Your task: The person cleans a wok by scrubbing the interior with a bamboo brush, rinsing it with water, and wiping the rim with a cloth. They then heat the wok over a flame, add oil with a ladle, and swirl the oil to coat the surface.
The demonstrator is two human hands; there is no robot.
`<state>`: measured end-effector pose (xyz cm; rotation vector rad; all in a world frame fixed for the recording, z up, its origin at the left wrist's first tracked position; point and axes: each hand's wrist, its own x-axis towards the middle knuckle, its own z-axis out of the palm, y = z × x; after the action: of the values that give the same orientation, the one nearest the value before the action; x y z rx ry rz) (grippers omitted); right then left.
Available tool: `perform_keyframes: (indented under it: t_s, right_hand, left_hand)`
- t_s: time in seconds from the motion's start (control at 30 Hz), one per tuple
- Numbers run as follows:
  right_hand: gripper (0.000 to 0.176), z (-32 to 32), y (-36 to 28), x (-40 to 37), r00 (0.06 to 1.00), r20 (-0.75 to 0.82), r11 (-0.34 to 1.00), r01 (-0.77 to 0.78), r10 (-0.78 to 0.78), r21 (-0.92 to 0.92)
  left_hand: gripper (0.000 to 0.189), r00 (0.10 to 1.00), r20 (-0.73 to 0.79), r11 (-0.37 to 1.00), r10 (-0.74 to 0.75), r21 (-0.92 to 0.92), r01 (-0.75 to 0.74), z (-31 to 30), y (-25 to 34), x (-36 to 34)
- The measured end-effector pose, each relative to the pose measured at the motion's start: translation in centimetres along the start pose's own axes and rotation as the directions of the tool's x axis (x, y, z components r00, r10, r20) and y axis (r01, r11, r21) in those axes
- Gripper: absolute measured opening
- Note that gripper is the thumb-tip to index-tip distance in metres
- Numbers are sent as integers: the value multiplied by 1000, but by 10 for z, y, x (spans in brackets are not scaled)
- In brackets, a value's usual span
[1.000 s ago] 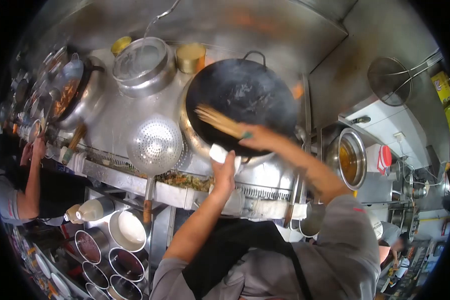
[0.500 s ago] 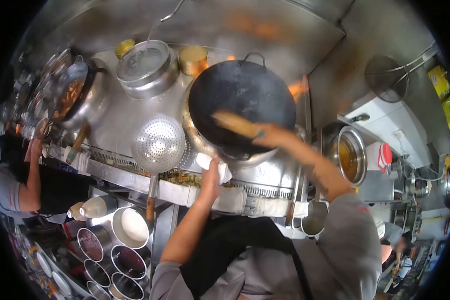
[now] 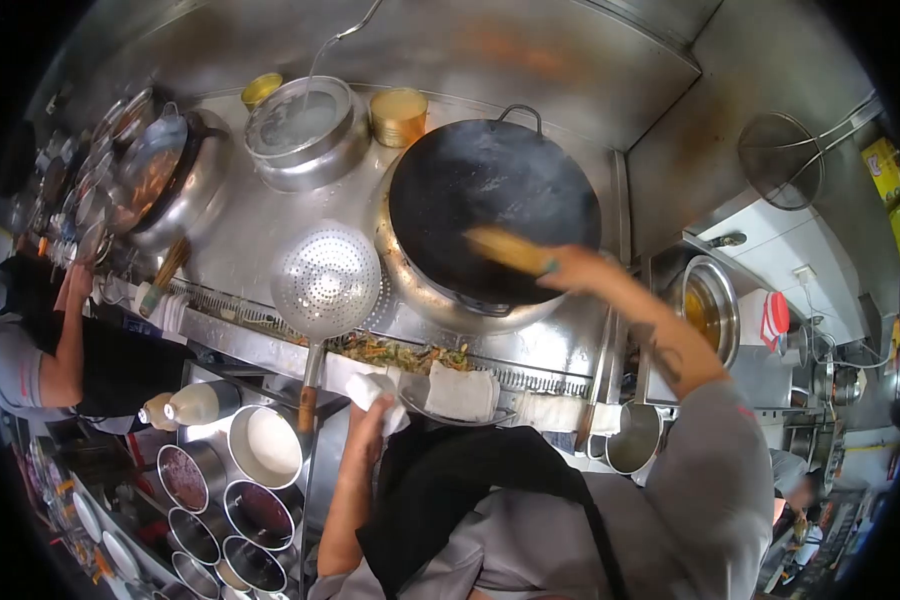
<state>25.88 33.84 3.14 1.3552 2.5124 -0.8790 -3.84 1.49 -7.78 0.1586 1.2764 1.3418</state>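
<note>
My right hand (image 3: 573, 269) is closed round the handle of a bamboo wok brush (image 3: 510, 248). Slightly blurred, the brush's bristles are over the inside of a large black wok (image 3: 490, 185), and a little steam hangs there. The wok sits on the metal stove with a loop handle at its far side. Close to my body, my left hand (image 3: 367, 425) grips a bunched white cloth (image 3: 375, 392). Beside that hand lies a perforated skimmer (image 3: 327, 280), its wooden handle pointing toward me.
A steel pot of water (image 3: 305, 125) stands under a thin tap, with a tin (image 3: 399, 115) beside it. Food scraps (image 3: 400, 352) fill the front gutter. Pots (image 3: 266, 447) stand lower left. At far left a co-worker's arm (image 3: 65, 350) reaches toward another wok (image 3: 160, 180).
My left hand, with the cloth, has drawn back from the wok's near edge toward my body. The brush has shifted right within the wok. Flames around the wok no longer show.
</note>
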Motion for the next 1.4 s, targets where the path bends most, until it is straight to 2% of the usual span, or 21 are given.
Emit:
perform_keyframes:
  t_s: [0.07,0.13,0.2,0.27,0.3,0.33,0.4,0.5,0.53,0.6,0.67,0.73,0.8,0.83,0.87,0.93,1.07,1.13,1.23,1.3,1.4]
  right_hand:
    - [45,-52,60,9,866,-205,863,-487,457,-133]
    - [45,-69,84,34,602,-719,857,-515,349,-15]
    - [44,-60,79,64,463,-722,833,-470,514,292]
    - [47,-23,38,80,731,-487,872,-329,478,363]
    - [48,1,13,83,835,-416,924,-380,361,39]
    - [47,16,-5,83,968,-63,968,-240,245,76]
    - [58,63,-29,51,981,-164,992,115,-107,43]
    - [62,-6,-8,5,993,84,988,-96,86,123]
    - [50,-7,63,26,991,-85,984,-116,105,-135]
    - [42,-47,80,21,755,-564,842,-509,336,-179]
    - [38,-57,76,51,468,-757,858,-459,455,232]
    - [38,-28,79,86,437,-872,955,-276,222,105]
    - [34,3,25,96,801,-529,942,-123,280,312]
    - [32,20,-1,102,907,-318,952,-214,277,221]
    - [41,38,-23,89,973,-213,972,-37,87,230]
    - [42,71,-47,68,914,-328,930,311,-237,194]
    - [46,-3,22,53,919,-277,916,-343,280,-209]
    - [46,-28,56,52,729,-586,905,-425,354,18]
    - [44,-9,34,81,570,-686,874,-438,452,212]
    - [39,13,6,93,903,-239,933,-359,356,34]
    - [37,37,-60,42,995,94,957,-57,32,283]
  left_hand:
    - [47,999,-30,1000,26,3,-26,-20,-7,0]
    - [51,996,-34,996,80,39,-79,-20,-1,-4]
    - [52,997,-35,988,65,142,-59,-29,-2,0]
    - [53,996,8,971,94,221,-94,-20,3,2]
    - [53,991,46,962,126,240,-133,-16,3,4]
    - [53,985,82,951,152,259,-168,-15,3,5]
    - [54,984,92,950,156,257,-174,-17,1,10]
    - [58,990,59,962,130,234,-141,-26,-5,11]
    - [60,986,64,945,155,280,-167,-27,-3,14]
    - [64,979,64,906,195,370,-205,-28,-1,14]
    - [70,965,88,769,248,588,-251,-28,-2,26]
    - [75,934,138,605,329,729,-320,-35,-9,40]
    - [80,871,218,454,440,783,-425,-43,-30,64]
    - [90,794,331,271,509,815,-513,-56,-47,81]
    - [92,853,295,227,431,879,-419,-51,-44,79]
    - [98,943,184,109,278,969,-221,-39,-35,69]
    - [89,908,227,40,352,966,-257,-24,-30,58]
    - [85,903,206,-11,377,976,-218,-14,-24,56]
    - [85,936,167,-70,309,986,-152,-13,-29,50]
    - [85,939,165,-97,302,985,-142,-11,-29,57]
    - [85,928,172,-97,331,984,-148,-15,-23,59]
